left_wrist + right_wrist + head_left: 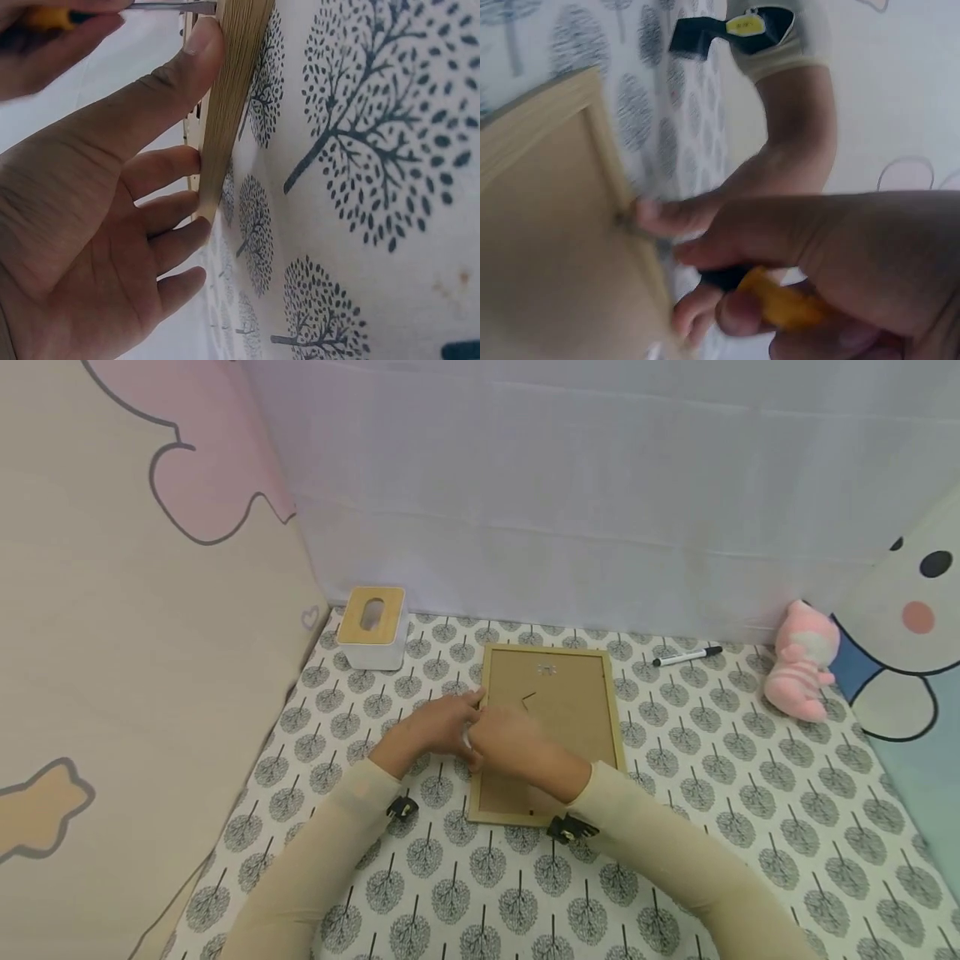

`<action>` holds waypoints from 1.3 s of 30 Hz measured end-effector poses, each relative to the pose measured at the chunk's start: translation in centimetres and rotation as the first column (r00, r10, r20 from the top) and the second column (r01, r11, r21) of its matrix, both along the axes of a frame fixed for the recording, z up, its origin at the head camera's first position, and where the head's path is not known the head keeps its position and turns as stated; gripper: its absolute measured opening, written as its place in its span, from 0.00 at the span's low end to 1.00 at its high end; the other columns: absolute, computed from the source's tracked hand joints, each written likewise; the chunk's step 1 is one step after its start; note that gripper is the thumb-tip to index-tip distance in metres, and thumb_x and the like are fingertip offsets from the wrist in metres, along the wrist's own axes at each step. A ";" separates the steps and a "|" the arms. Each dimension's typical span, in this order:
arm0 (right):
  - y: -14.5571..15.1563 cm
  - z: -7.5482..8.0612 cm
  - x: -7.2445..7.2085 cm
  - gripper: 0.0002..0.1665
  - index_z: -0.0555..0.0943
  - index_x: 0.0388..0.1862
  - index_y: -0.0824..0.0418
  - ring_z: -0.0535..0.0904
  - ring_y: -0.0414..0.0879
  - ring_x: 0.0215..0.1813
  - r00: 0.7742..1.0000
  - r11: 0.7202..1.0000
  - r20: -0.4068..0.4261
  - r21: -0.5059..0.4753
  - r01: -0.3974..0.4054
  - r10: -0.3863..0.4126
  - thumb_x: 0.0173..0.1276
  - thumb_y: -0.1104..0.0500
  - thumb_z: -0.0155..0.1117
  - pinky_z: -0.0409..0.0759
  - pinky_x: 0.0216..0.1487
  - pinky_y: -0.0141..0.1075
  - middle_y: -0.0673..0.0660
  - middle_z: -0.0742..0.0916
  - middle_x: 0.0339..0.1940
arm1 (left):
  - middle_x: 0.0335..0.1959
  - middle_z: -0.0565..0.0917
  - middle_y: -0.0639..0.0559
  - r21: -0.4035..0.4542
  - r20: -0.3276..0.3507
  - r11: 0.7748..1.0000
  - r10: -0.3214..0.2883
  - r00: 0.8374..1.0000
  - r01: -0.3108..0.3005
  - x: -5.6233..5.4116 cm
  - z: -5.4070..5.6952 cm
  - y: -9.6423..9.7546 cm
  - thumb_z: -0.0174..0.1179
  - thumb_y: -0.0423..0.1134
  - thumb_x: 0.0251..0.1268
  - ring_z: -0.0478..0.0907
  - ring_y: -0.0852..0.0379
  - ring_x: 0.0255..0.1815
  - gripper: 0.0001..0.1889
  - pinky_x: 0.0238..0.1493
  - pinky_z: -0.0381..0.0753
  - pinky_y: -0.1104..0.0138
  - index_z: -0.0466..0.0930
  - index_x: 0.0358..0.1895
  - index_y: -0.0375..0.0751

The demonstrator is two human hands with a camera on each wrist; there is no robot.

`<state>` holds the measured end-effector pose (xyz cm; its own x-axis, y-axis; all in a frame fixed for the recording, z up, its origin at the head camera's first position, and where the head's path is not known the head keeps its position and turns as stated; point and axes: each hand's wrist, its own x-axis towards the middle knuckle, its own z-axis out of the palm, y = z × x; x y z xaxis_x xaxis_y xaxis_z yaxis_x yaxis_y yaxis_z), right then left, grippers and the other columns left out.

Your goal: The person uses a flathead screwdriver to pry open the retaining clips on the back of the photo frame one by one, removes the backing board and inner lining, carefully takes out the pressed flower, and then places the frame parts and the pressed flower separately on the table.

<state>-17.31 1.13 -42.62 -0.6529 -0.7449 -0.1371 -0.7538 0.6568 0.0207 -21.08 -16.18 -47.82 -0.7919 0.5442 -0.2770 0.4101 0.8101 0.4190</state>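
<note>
Evidently, light-wood rectangular picture frame with brown backing board (573,718) lies backing-up on white tablecloth with grey tree print (750,827). Right hand (510,739) grips orange-and-black-handled tool with metal shaft (780,300), tip at frame's left edge. Left hand (450,722) touches same edge, thumb against wood, fingers loose, not wrapped round. Step looks like working backing's edge; next move calls for steady frame, controlled tool pressure, tip clear of left thumb.
</note>
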 end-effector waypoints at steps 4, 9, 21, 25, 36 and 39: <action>3.6 -1.2 -0.5 0.13 0.80 0.25 0.51 0.71 0.40 0.27 0.972 0.979 0.219 -0.164 0.119 -0.081 0.71 0.56 0.72 0.70 0.30 0.33 0.47 0.83 0.25 | 0.88 0.52 0.45 -0.040 0.026 0.999 -0.001 1.000 0.002 0.2 0.4 0.1 0.85 0.56 0.43 0.57 0.38 0.87 0.55 0.84 0.62 0.48 0.69 0.78 0.44; 8.4 -2.1 0.0 0.10 0.82 0.29 0.50 0.71 0.37 0.29 0.936 0.887 0.332 -0.388 0.250 -0.118 0.71 0.57 0.72 0.69 0.33 0.31 0.44 0.84 0.28 | 0.88 0.50 0.44 -0.058 0.048 0.998 -0.008 0.999 0.011 0.1 0.9 0.3 0.85 0.55 0.45 0.56 0.36 0.86 0.56 0.84 0.62 0.48 0.67 0.79 0.42; 15.5 -5.0 4.3 0.11 0.91 0.51 0.53 0.84 0.39 0.44 0.907 0.848 0.393 -0.418 0.326 -0.154 0.73 0.53 0.72 0.84 0.48 0.39 0.46 0.92 0.43 | 0.89 0.52 0.44 0.126 0.119 0.990 0.041 0.992 -0.056 -0.7 -0.3 -0.3 0.74 0.51 0.66 0.51 0.39 0.89 0.39 0.86 0.57 0.48 0.72 0.74 0.36; 16.2 -5.2 4.7 0.11 0.93 0.51 0.50 0.85 0.39 0.44 0.929 0.876 0.357 -0.414 0.248 -0.095 0.73 0.53 0.72 0.84 0.47 0.38 0.44 0.92 0.43 | 0.79 0.70 0.41 0.143 0.082 0.981 0.119 0.989 -0.130 -1.5 0.5 0.4 0.75 0.50 0.65 0.69 0.40 0.79 0.31 0.79 0.70 0.49 0.82 0.64 0.33; 15.3 -5.0 4.4 0.11 0.93 0.51 0.52 0.83 0.34 0.40 0.927 0.913 0.375 -0.384 0.136 0.020 0.73 0.54 0.71 0.83 0.44 0.33 0.46 0.92 0.41 | 0.11 0.61 0.61 0.103 0.243 0.966 0.206 0.948 -0.237 -5.9 -1.2 2.1 0.73 0.55 0.64 0.56 0.63 0.16 0.31 0.20 0.59 0.69 0.62 0.13 0.51; 15.2 -5.1 4.4 0.11 0.92 0.51 0.53 0.82 0.33 0.39 0.916 0.914 0.399 -0.384 0.133 0.034 0.73 0.55 0.72 0.82 0.43 0.32 0.47 0.92 0.41 | 0.11 0.61 0.61 0.101 0.268 0.965 0.208 0.941 -0.242 -6.5 -1.7 2.3 0.75 0.54 0.63 0.55 0.63 0.15 0.32 0.19 0.59 0.69 0.61 0.12 0.51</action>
<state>-12.93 16.30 -47.73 -0.6458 -0.7583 -0.0891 -0.6108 0.5831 -0.5356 -27.54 -13.88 -49.56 -0.8110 0.4050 -0.4223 0.0903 0.7997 0.5935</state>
